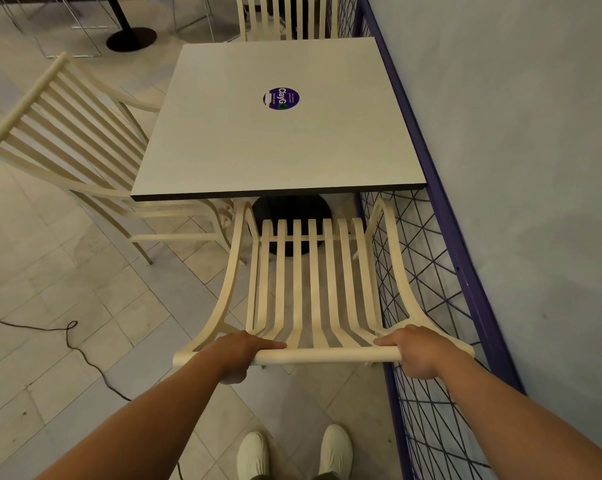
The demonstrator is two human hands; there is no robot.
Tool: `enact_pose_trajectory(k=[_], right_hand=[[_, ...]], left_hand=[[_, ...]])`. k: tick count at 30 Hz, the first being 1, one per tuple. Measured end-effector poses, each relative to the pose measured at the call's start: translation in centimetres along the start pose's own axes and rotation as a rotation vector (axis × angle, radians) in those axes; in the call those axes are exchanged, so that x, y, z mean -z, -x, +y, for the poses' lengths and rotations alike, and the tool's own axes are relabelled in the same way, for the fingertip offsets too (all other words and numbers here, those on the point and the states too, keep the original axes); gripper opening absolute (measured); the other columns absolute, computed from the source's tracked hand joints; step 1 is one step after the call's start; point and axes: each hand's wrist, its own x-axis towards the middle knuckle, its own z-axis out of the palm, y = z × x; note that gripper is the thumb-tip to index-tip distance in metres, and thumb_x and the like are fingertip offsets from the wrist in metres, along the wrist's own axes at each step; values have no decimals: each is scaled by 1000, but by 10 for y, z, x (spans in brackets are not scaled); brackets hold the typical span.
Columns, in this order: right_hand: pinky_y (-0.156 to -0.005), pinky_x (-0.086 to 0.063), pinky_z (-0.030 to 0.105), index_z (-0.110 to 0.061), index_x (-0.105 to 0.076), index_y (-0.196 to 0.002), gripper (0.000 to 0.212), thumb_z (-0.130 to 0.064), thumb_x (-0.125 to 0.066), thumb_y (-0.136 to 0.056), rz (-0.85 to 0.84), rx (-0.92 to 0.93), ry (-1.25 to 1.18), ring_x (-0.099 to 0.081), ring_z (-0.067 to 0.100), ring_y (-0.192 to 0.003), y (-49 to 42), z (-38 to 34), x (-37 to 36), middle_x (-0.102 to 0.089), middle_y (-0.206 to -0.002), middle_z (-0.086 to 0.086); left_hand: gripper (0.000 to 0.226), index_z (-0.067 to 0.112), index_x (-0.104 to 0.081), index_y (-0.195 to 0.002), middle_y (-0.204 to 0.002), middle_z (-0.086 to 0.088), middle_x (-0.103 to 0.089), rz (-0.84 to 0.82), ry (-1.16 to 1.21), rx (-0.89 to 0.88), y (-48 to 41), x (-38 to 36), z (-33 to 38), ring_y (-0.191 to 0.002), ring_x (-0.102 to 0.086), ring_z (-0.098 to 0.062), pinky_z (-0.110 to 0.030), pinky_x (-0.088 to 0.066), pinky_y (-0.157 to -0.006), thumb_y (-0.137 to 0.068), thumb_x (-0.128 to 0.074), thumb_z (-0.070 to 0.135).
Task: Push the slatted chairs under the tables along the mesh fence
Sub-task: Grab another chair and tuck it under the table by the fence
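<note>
On the chair rail [327, 356], left hand [237, 351] and right hand [417, 348], fingers [235, 375] round it (apparently).

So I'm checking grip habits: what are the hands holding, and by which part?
The left hand and right hand both grip the chair by the top rail of its backrest, one near each end.

café seating area: stickered table [275, 133], slatted chairs [313, 289], mesh fence [414, 258].
</note>
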Motion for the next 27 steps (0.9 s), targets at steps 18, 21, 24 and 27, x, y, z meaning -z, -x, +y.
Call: enact_pose_trajectory(k=[18,21,24,27], right_hand=[[-91,-47,30,-44,-34,-149,74,-9,-58,-88,-4,5,17,-56,19,-109,6,3,-6,-55,-129,0],[-93,-47,32,-45,-37,-148,72,-11,-59,-88,10,0,18,-56,19,-109,2,7,1,-56,-130,-2],[-93,-48,32,-46,-37,-147,74,-11,-61,-86,8,-5,17,-57,18,-109,-1,8,2,-57,-130,-3],[-94,-48,32,-46,-37,-147,74,-11,-62,-86,20,4,19,-57,18,-109,-1,9,3,-57,-130,-3]], left_hand=[[79,53,-36,-147,-139,6,-56,-7,26,-6,6,-2,9,-124,-55,-20,-37,-43,-107,-91,-67,7],[76,53,-38,-147,-137,7,-57,5,33,-8,0,1,10,-121,-56,-19,-37,-43,-106,-92,-67,9],[74,52,-38,-147,-136,6,-57,6,28,-8,-3,2,10,-121,-56,-19,-38,-43,-107,-93,-67,9],[74,51,-38,-147,-137,6,-56,2,22,-9,-3,5,10,-121,-56,-20,-38,-42,-108,-93,-66,9]])
